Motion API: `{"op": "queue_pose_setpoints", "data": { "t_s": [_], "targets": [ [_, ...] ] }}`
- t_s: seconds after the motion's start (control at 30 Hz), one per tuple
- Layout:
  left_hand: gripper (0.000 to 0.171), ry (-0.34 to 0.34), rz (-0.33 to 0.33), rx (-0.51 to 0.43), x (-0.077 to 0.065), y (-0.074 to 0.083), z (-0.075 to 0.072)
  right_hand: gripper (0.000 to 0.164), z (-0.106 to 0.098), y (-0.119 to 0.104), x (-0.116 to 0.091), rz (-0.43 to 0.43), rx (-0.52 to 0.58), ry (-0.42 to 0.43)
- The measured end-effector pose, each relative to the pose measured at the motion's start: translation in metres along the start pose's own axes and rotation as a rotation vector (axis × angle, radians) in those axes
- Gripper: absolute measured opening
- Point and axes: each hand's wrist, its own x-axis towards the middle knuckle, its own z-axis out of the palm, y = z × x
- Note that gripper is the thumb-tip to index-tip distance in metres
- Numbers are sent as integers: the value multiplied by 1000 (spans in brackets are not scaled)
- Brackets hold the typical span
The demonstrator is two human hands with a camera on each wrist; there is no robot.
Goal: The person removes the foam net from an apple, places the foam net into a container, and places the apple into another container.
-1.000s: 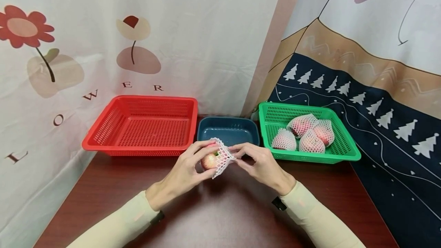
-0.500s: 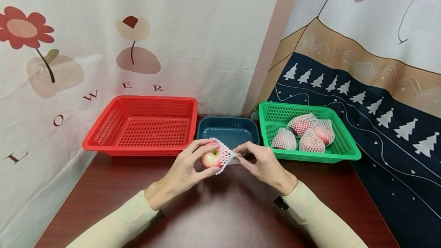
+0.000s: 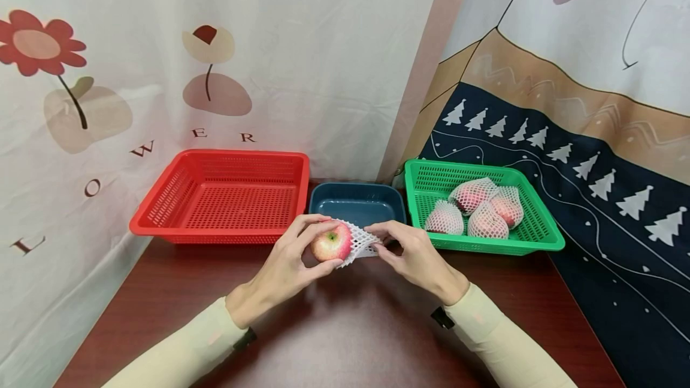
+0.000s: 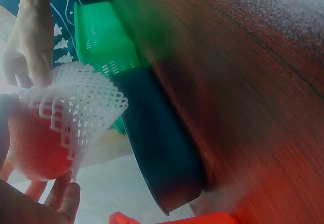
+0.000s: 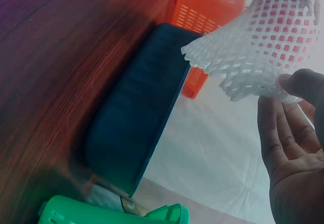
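My left hand grips a red and yellow apple, thumb below and fingers over its top. A white foam net sleeve covers only the apple's right side, leaving the stem end bare. My right hand pinches the far end of that net between thumb and fingers. In the left wrist view the net flares loosely off the apple. From the right wrist, red skin shows through the mesh, and the thumb presses on the net's edge.
A red basket stands at the back left. In the middle sits a dark blue tray, just behind my hands. The green basket at the right holds several net-wrapped apples. Printed curtains hang behind the brown table.
The net has slid rightward off the apple, baring more of it. My right hand has drawn slightly right with the net; my left hand stays almost in place.
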Motion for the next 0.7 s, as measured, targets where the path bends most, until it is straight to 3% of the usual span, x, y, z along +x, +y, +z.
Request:
{"op": "queue_pose_setpoints", "data": {
  "t_s": [0.37,0.7],
  "targets": [
    [77,8,-24,19,-1,-4,-4,46,-5,2,0,21,-37,2],
    [81,-11,-92,47,-3,-4,-8,41,-11,3,1,106,-73,-32]
  ]
}}
